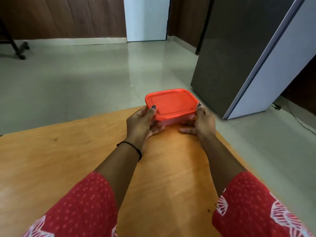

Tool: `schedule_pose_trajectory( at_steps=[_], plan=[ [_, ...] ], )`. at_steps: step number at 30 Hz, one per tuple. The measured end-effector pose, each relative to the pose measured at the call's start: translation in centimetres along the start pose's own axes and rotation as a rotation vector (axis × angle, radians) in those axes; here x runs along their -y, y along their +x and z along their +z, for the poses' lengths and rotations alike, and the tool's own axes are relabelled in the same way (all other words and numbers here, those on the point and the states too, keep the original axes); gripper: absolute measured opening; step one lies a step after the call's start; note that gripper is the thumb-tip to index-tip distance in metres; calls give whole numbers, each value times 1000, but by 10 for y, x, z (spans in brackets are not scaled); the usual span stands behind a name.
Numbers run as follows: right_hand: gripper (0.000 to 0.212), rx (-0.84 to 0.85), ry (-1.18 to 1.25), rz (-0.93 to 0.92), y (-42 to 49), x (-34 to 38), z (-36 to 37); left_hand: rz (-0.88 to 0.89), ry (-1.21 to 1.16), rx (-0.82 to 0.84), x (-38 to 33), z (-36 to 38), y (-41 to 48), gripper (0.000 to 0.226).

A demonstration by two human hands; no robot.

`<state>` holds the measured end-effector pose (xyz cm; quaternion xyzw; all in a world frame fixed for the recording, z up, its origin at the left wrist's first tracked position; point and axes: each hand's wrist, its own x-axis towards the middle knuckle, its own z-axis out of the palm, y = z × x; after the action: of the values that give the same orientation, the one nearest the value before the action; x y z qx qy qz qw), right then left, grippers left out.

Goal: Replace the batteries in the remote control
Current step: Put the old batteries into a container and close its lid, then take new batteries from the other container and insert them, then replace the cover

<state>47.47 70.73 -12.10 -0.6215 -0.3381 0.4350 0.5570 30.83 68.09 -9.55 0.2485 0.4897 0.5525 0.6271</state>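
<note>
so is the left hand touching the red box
Touching. The head view shows the left hand gripping the box's left side, thumb pressed on the lid edge.

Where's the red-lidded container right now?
In the head view, the square plastic container with the red lid sits at the far edge of the wooden table, centre-right, held between the left hand and right hand.

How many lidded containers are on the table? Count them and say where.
1: the red container at the table's far edge, held between the left hand and right hand.
</note>
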Motion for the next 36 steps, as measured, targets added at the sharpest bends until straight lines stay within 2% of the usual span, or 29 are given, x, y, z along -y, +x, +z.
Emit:
schedule_pose_trajectory(
  at_steps=[5,9,12,18,25,31,36],
  plan=[
    [39,-63,3,-24,-11,4,2,-7,-4,-21,-3,-2,-7,38],
    [23,-329,169,-124,-48,-3,2,3,44,-39,1,-17,-24,33],
    [22,-391,158,-203,-108,-17,5,1,100,-108,-4,-31,-56,23],
    [25,-261,196,-187,-242,8,23,180,161,-23,-36,-64,-177,17],
    [27,-35,380,-132,-484,45,20,343,272,-52,-61,-179,-405,21],
    [28,132,440,-151,-671,51,3,378,124,-135,-53,-272,-588,21],
    [27,200,333,-199,-761,49,-4,423,27,-177,-49,-320,-671,19]
  ],
)
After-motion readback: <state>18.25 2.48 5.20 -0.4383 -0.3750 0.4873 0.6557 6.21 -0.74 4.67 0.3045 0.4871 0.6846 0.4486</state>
